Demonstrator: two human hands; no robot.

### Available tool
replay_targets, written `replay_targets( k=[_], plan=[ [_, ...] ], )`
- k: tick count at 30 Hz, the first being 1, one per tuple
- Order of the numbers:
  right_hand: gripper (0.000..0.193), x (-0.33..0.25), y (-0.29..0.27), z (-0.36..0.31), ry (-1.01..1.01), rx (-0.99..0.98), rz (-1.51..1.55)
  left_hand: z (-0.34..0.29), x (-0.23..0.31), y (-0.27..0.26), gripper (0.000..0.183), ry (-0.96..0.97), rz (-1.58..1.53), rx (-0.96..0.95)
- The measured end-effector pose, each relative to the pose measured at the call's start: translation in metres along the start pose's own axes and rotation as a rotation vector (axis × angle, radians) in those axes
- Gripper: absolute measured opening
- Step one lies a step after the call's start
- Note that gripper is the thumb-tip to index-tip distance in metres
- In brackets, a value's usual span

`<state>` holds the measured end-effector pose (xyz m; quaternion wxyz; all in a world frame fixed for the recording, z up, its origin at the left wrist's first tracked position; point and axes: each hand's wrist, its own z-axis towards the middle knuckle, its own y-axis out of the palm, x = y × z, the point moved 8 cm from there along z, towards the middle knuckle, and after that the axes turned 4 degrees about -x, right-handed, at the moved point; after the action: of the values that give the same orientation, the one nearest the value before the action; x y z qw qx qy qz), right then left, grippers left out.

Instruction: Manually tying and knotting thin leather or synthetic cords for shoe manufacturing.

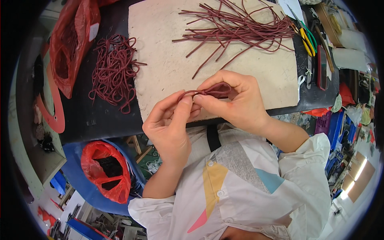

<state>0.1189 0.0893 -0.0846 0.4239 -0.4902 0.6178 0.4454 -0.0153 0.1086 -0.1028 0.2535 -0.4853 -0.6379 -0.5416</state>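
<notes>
The left hand [168, 127] and right hand [245, 100] pinch a looped maroon cord [219, 91] between their fingers [214, 104], apparently mid-knotting, likely needing even tension next.

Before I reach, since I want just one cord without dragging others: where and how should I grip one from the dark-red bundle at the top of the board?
Probably by a loose end on the near edge of the bundle, pinched between thumb and fingertip from the near left: there ends stick out singly over the board, while farther right the bundle is crowded and crossed.
</notes>
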Motion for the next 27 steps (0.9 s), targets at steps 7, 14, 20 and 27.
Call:
replay_targets(
  k=[7, 14, 20, 27],
  plan=[
    [0.014, 0.007, 0.000, 0.008, 0.022, -0.122, -0.013, 0.002, 0.001, -0.005, 0.017, -0.023, 0.094, 0.020],
    [0.025, 0.008, -0.019, 0.009, 0.209, -0.183, 0.076, 0.010, -0.006, -0.004, 0.023, -0.321, 0.065, -0.193],
    [0.022, 0.012, -0.020, 0.003, 0.310, -0.149, 0.188, 0.012, -0.008, -0.013, 0.019, -0.257, 0.181, -0.160],
    [0.012, 0.006, -0.011, 0.000, 0.090, -0.200, 0.038, 0.004, -0.015, 0.000, 0.024, -0.324, 0.105, -0.231]
  ],
)
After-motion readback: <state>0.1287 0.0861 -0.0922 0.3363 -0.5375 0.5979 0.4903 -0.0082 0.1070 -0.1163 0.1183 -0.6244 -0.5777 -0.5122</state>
